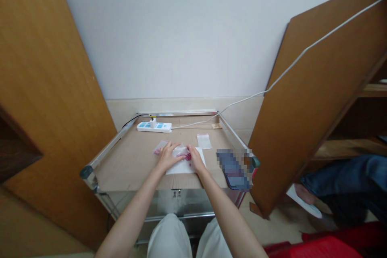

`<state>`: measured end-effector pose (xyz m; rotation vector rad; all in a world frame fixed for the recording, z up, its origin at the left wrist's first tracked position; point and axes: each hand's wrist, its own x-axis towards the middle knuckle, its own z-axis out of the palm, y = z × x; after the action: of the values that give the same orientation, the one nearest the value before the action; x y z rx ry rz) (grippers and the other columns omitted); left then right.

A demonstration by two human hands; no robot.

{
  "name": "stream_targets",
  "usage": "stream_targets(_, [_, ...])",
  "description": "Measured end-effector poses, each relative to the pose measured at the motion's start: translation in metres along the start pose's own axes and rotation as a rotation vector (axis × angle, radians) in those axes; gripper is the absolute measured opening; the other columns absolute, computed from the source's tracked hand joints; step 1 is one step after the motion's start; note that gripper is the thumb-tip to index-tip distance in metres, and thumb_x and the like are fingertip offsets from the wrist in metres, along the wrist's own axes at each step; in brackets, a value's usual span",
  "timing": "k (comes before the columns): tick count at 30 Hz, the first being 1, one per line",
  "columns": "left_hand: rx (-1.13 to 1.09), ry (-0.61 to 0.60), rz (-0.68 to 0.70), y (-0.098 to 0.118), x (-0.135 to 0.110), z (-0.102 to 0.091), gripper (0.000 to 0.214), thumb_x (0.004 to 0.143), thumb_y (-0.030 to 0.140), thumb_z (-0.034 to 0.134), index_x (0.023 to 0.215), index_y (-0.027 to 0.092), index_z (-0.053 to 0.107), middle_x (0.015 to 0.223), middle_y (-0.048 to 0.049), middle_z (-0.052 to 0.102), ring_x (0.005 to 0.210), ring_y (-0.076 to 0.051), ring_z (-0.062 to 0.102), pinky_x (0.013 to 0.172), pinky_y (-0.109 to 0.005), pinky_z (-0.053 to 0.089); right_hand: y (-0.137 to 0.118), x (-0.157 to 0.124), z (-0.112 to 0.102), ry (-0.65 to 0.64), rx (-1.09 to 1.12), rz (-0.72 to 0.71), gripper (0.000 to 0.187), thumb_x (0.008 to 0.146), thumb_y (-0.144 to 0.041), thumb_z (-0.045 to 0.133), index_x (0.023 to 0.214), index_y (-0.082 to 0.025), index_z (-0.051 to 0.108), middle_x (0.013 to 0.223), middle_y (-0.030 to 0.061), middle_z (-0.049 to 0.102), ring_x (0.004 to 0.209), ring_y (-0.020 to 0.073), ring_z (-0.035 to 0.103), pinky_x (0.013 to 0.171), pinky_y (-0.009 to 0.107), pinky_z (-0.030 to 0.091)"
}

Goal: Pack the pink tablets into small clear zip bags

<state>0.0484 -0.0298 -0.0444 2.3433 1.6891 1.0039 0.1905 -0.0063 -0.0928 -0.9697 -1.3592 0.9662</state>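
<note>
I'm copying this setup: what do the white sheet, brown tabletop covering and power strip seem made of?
White sheet: probably matte paper; flat, no visible shine.
Tabletop covering: likely matte cardboard, judging by its dull brown surface.
Power strip: apparently smooth hard plastic, given its rigid white body.

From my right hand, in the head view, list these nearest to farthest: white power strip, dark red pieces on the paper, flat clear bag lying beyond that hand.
1. Dark red pieces: on the white paper, just left of the right hand.
2. Flat clear bag: beyond the hand, slightly right.
3. White power strip: back left.
</note>
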Motion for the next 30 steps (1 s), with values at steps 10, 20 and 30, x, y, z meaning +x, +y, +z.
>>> stream_targets(10, [-0.182, 0.145, -0.021, -0.004, -0.003, 0.015, 0.051, 0.055, 0.038, 0.064, 0.101, 0.02, 0.052, 0.091, -0.0044, 0.05, 0.082, -0.018, 0.048, 0.069, -0.029, 0.039, -0.008, -0.003, 0.0, 0.02, -0.11, -0.135, 0.025, 0.071, -0.037, 0.049, 0.063, -0.017, 0.06, 0.088, 0.0077, 0.058, 0.085, 0.0171, 0.052, 0.076, 0.028, 0.038])
stream_targets(20, [-0.751, 0.212, -0.272, -0.01, 0.001, 0.024, 0.039, 0.061, 0.038, 0.058, 0.091, 0.014, 0.055, 0.075, -0.0019, 0.052, 0.06, -0.009, 0.047, 0.054, -0.02, 0.037, -0.007, -0.003, 0.0, 0.067, -0.099, -0.16, 0.024, 0.073, -0.035, 0.047, 0.062, -0.017, 0.06, 0.085, 0.0062, 0.059, 0.081, 0.0155, 0.053, 0.076, 0.028, 0.037])
stream_targets(30, [-1.122, 0.079, -0.476, -0.004, -0.003, 0.024, 0.049, 0.057, 0.043, 0.061, 0.094, 0.014, 0.051, 0.055, 0.005, 0.048, 0.038, -0.003, 0.036, 0.035, -0.015, 0.026, -0.016, -0.008, -0.001, 0.087, -0.1, -0.133, 0.033, 0.074, -0.045, 0.043, 0.058, -0.018, 0.055, 0.068, 0.0034, 0.058, 0.072, 0.0161, 0.053, 0.066, 0.025, 0.039])
